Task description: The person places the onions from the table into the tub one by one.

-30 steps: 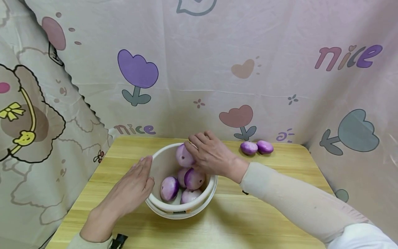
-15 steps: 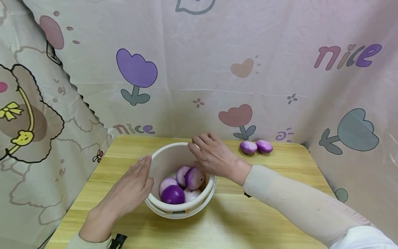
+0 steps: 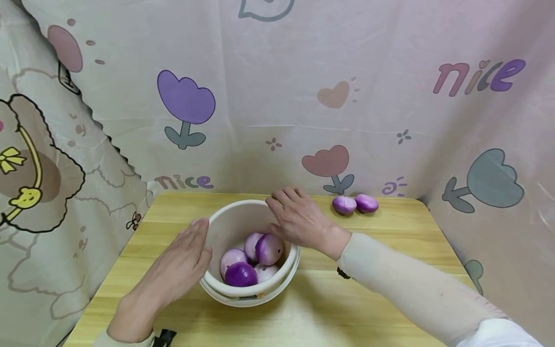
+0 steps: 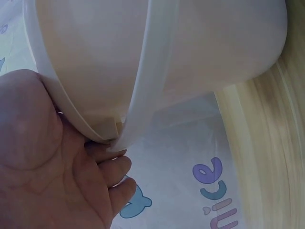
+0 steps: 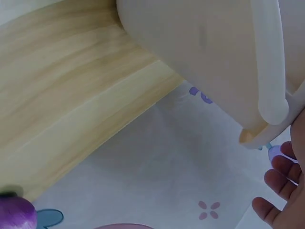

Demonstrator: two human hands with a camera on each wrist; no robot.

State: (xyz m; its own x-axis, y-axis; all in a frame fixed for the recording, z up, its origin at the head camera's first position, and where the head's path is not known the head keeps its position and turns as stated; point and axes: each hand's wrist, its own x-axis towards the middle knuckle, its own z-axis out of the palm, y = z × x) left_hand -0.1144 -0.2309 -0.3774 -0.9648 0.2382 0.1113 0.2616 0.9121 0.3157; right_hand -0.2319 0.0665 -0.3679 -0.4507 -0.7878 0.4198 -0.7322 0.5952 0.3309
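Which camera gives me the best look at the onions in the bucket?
The head view: it looks down into the bucket and shows five onions, some partly hidden. The left wrist view shows the bucket's walls but none of them; the right wrist view shows its outside and only another onion, apart from the bucket.

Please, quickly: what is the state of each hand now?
Left hand: open, touching the bucket.
Right hand: open, at the bucket's rim.

Cream sleeves, black fittings near the cuffs, white cloth on right arm
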